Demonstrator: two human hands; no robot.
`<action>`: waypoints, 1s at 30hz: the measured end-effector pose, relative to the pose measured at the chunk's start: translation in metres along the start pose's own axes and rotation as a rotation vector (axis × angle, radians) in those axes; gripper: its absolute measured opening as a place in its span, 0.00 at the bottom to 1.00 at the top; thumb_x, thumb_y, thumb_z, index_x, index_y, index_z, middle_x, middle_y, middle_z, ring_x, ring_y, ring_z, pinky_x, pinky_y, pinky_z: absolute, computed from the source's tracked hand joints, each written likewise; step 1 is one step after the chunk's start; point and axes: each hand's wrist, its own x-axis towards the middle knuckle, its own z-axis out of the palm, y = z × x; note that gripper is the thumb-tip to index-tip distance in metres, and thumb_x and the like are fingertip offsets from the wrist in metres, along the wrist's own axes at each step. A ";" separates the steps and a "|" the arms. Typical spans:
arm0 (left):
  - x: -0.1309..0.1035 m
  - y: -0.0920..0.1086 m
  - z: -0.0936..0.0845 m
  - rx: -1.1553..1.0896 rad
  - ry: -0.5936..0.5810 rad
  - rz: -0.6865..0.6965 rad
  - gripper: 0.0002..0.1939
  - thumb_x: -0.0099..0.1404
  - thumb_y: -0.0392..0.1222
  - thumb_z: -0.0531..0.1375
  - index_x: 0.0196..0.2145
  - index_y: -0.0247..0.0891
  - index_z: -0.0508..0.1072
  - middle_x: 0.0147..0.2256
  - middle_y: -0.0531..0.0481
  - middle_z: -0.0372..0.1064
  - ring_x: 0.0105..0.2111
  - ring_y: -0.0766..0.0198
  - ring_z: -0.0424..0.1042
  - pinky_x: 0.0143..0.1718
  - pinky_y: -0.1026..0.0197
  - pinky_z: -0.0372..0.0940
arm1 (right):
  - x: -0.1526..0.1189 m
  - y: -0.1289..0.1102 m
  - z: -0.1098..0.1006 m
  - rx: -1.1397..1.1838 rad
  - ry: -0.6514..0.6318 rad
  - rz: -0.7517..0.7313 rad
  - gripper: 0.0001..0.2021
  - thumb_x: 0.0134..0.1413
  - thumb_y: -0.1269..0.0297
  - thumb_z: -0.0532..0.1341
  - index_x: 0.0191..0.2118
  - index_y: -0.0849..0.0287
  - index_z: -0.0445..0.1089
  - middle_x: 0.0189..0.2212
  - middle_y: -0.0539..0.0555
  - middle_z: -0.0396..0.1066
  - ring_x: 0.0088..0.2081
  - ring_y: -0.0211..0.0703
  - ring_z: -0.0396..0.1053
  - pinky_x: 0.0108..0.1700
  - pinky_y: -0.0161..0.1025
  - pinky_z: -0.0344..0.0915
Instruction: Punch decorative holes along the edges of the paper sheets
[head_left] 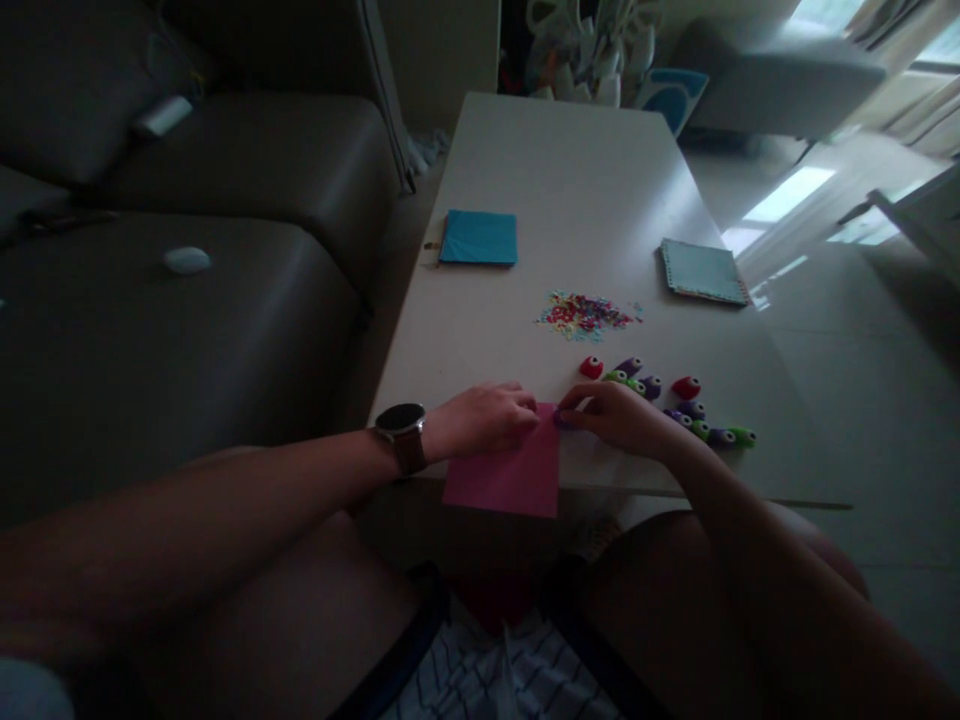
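A pink paper sheet (510, 478) lies at the near edge of the white table (570, 170), partly overhanging it. My left hand (487, 418), with a watch on the wrist, rests on the sheet's top edge and pinches it. My right hand (622, 418) grips a small purple paper punch (564, 419) at the sheet's top right corner. Several small red, green and purple punches (675, 405) lie just right of that hand. A pile of coloured paper confetti (585, 315) sits farther back on the table.
A blue paper stack (478, 238) lies at the table's left edge, a light blue notebook (703, 271) at the right. A dark sofa (187, 270) runs along the left. My knees are under the near table edge. Cluttered items stand beyond the far end.
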 end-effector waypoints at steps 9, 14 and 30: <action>-0.001 0.004 -0.001 0.042 -0.011 -0.004 0.11 0.74 0.36 0.60 0.51 0.37 0.77 0.52 0.39 0.75 0.51 0.52 0.72 0.51 0.54 0.68 | 0.001 -0.002 -0.001 0.021 0.038 -0.007 0.06 0.59 0.62 0.65 0.36 0.57 0.78 0.31 0.57 0.80 0.31 0.47 0.76 0.33 0.40 0.67; 0.000 0.004 0.002 0.040 -0.002 -0.023 0.17 0.74 0.37 0.60 0.59 0.38 0.73 0.55 0.40 0.74 0.53 0.52 0.71 0.52 0.54 0.67 | 0.005 -0.001 0.002 0.003 0.060 0.001 0.07 0.59 0.59 0.66 0.36 0.57 0.77 0.29 0.56 0.79 0.30 0.46 0.75 0.33 0.39 0.66; 0.000 0.003 0.000 0.067 -0.049 -0.015 0.31 0.71 0.38 0.64 0.68 0.45 0.61 0.54 0.44 0.73 0.52 0.52 0.69 0.51 0.55 0.64 | 0.018 0.003 0.002 0.018 0.046 -0.001 0.05 0.55 0.63 0.68 0.31 0.57 0.75 0.30 0.55 0.79 0.31 0.45 0.75 0.33 0.39 0.67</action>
